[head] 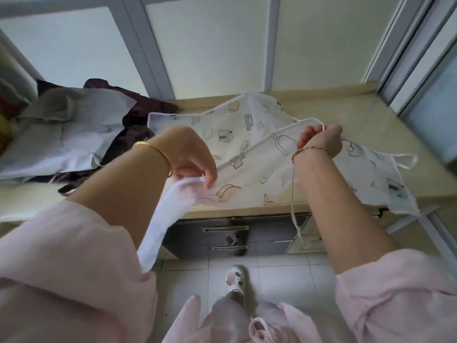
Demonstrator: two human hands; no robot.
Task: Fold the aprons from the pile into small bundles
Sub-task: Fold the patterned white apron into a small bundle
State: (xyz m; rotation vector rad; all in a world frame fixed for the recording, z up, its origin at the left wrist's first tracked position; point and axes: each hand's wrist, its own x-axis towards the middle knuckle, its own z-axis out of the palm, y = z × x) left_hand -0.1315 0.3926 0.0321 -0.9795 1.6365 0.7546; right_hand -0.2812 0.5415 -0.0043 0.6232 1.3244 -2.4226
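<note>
A white apron [249,149] printed with small cartoon outlines lies spread across the beige counter [371,115], one part folded over. My left hand [195,159] pinches its near edge, and a wide white strap hangs down from that grip past the counter front. My right hand [319,139] grips the apron's upper edge at the right, lifting it slightly; a thin tie string dangles below that wrist. At the left of the counter lies the pile of aprons [74,129], a pale grey one on top of a dark maroon one.
Frosted window panes with grey frames rise behind the counter. Grey drawers [230,236] sit under the counter front. A tiled floor and my white shoe [236,278] are below. The apron's right corner [400,199] overhangs the counter edge.
</note>
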